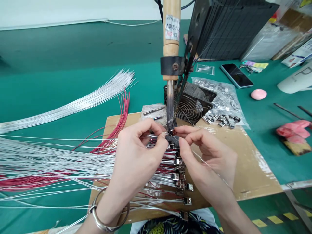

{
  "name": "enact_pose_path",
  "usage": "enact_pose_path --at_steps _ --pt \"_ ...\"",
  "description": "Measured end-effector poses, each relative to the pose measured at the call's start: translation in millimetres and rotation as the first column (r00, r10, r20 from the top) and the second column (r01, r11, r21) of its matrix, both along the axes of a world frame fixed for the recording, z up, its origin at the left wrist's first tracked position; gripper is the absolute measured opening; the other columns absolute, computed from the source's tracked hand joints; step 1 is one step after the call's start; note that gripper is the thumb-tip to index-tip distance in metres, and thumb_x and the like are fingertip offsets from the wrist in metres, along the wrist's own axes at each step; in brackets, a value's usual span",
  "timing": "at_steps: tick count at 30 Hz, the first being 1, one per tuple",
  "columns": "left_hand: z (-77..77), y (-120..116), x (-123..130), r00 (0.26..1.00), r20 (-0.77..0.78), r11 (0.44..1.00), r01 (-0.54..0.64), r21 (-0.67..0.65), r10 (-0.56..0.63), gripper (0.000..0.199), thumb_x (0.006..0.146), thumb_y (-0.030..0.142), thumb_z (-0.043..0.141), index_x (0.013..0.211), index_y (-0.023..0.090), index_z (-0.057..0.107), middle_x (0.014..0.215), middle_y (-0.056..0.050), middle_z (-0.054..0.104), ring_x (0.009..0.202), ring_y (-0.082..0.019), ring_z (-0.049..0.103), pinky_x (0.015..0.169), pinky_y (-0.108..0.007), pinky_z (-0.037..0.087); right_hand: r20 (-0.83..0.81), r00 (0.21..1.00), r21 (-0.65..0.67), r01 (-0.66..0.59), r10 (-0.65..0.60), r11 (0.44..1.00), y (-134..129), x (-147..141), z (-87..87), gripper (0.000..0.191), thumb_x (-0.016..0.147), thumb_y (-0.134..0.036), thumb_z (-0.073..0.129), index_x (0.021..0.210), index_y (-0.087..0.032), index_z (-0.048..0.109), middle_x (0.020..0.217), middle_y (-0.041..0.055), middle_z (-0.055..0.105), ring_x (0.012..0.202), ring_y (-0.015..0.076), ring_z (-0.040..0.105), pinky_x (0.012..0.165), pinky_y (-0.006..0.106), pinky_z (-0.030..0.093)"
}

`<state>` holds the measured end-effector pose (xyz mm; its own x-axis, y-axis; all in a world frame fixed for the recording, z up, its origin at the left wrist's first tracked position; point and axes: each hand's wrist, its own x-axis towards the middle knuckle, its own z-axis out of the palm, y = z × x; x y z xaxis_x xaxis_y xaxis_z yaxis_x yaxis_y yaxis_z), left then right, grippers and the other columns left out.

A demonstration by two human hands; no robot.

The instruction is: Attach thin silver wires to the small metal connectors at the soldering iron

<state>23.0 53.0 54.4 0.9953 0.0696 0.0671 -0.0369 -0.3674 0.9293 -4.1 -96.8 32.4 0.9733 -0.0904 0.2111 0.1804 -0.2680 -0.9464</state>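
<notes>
My left hand pinches a thin white wire between thumb and fingertips, close beneath the tip of a wooden-handled soldering iron clamped upright, tip down. My right hand has its fingers closed on a thin strand of solder wire, which runs back under the palm. Both sets of fingertips nearly meet at the iron's tip; what lies exactly there is small and partly hidden. Below them, several USB connectors with white and red wires attached lie in a row on a brown board.
Loose bundles of white wires and red wires lie to the left. Behind the iron's stand sits a black fan. At the right are a bag of metal connectors, a phone, a pink egg-shaped object and a white mug.
</notes>
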Motion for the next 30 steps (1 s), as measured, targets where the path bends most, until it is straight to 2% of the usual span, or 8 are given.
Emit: enact_pose_path --at_steps 7,21,30 --pt "-1.8 -1.2 -0.2 1.0 -0.018 1.0 -0.008 -0.007 0.008 0.014 0.078 0.011 0.067 0.067 0.019 0.063 0.077 0.001 0.072 0.07 -0.014 0.061 0.057 -0.025 0.042 0.008 1.0 -0.02 0.006 -0.006 1.0 0.0 0.0 -2.1 0.017 0.091 -0.01 0.066 0.08 -0.023 0.063 0.112 0.0025 0.075 0.108 0.0196 0.072 0.097 0.033 0.054" --pt "-0.4 -1.9 -1.9 1.0 -0.007 0.999 0.005 -0.035 -0.005 0.015 0.078 0.007 0.066 0.067 0.018 0.063 0.074 0.002 0.071 0.07 -0.012 0.062 0.062 -0.022 0.047 0.028 1.0 0.009 0.007 -0.007 1.0 0.0 0.5 -3.7 0.017 0.092 -0.009 0.067 0.082 -0.022 0.064 0.109 0.0014 0.075 0.105 0.0176 0.071 0.096 0.031 0.053" --pt "-11.6 2.6 -0.8 0.991 -0.129 0.998 0.009 -0.064 -0.017 0.012 0.076 0.017 0.069 0.065 0.017 0.064 0.076 -0.001 0.073 0.07 -0.017 0.063 0.06 -0.028 0.044 -0.039 0.999 0.023 -0.008 0.009 1.0 -3.6 -1.6 -12.3 0.015 0.094 -0.013 0.066 0.082 -0.023 0.064 0.106 -0.0009 0.076 0.1 0.0168 0.073 0.092 0.031 0.053"
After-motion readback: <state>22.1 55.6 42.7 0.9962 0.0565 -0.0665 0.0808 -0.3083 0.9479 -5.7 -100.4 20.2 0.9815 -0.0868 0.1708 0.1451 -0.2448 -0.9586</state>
